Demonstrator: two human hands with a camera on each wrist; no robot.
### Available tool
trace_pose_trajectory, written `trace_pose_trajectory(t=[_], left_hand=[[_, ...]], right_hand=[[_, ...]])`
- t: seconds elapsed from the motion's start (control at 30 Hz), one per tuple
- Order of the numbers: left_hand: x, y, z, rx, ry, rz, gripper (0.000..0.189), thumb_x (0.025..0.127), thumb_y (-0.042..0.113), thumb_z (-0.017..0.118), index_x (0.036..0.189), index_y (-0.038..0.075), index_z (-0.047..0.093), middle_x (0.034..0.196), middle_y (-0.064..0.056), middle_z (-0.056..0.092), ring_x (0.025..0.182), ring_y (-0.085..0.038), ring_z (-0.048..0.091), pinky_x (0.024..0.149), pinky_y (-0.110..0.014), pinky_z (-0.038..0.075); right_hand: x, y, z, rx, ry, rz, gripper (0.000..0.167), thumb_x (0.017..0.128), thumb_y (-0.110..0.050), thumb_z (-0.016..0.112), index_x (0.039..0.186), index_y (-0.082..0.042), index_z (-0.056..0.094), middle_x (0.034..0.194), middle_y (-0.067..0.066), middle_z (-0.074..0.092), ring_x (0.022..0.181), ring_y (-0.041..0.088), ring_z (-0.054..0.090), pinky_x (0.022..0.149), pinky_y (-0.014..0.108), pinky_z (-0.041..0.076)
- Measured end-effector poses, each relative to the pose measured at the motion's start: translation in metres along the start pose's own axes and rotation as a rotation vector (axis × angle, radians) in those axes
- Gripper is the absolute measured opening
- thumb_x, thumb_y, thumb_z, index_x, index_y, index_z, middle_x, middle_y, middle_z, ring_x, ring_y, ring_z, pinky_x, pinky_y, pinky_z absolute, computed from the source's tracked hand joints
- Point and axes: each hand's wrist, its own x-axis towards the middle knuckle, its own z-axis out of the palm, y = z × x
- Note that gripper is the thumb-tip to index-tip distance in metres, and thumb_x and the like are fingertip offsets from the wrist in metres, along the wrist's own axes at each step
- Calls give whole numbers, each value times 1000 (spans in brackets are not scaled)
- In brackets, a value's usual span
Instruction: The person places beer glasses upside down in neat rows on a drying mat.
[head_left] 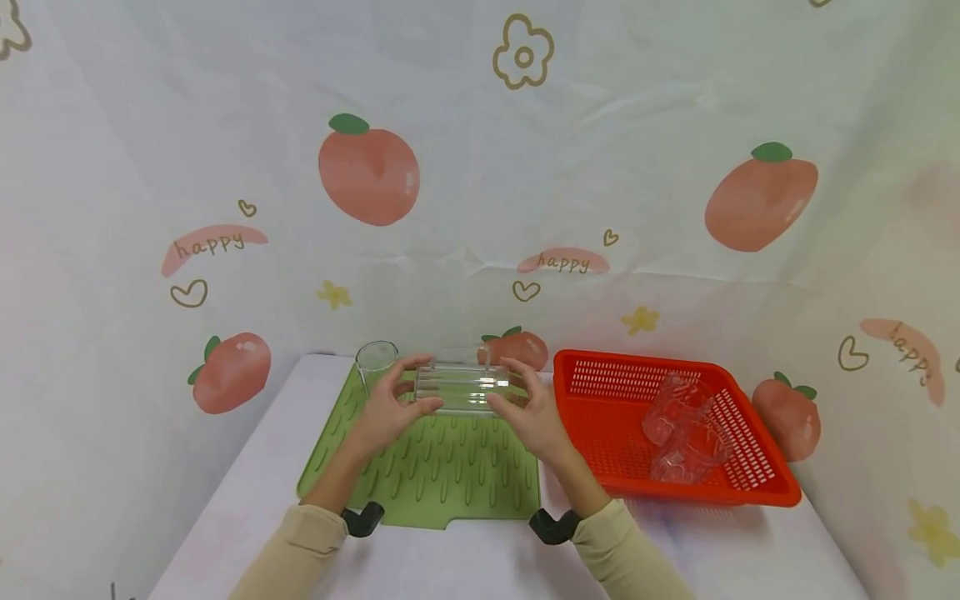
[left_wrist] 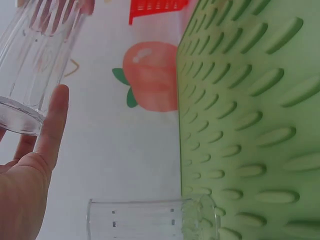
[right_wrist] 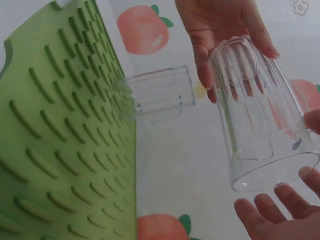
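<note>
A clear glass mug (head_left: 461,387) is held on its side above the green mat, its handle (head_left: 461,357) on the far side. My left hand (head_left: 393,408) grips the base end, with the thumb towards me; that base also shows above the left hand (left_wrist: 30,165) in the left wrist view. At the rim end my right hand (head_left: 532,412) holds the mug with thumb and fingers. In the right wrist view the right fingers (right_wrist: 280,205) lie about the open rim. A second clear glass mug (head_left: 377,360) stands on the mat's far left corner, beyond my left hand.
The green mat (head_left: 450,483) with raised ridges lies on the white-covered table (head_left: 465,567). To the right stands a red plastic basket (head_left: 600,433) with clear glass mugs (head_left: 686,450) inside. A white printed cloth (head_left: 465,167) hangs behind the table.
</note>
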Motion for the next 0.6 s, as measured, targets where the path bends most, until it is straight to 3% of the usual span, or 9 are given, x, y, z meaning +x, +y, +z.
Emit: trace_pose_trajectory(t=[0.17,0.33,0.47,0.6], left_hand=[[1,2,-1,75,33,-39,68,86,14,82,145,20,49,145,-17,46,118,-41,63,79,-37,64],[2,-1,-2,141,49,-46,65,87,21,82,144,21,51,142,-17,47,112,-37,65,75,-40,63],[1,0,-3,181,50,-43,63,88,23,82,144,20,52,143,-18,49,111,-37,65,71,-35,61],[1,1,-2,249,40,-46,63,89,30,81,144,24,52,145,-16,50,113,-37,64,72,-32,58]], right_hand=[[-1,-3,2,-314,55,-217,55,90,-13,78,140,-10,56,138,10,59,130,29,57,104,49,55],[-2,-13,9,-546,63,-374,58,84,-15,84,136,-8,60,133,9,58,125,27,54,100,45,55],[-1,-15,16,-654,19,-404,63,82,-21,87,137,-12,59,134,10,57,125,29,51,94,41,57],[-1,-15,22,-721,-29,-353,69,80,-26,89,141,-14,57,138,11,56,127,32,47,96,43,57]])
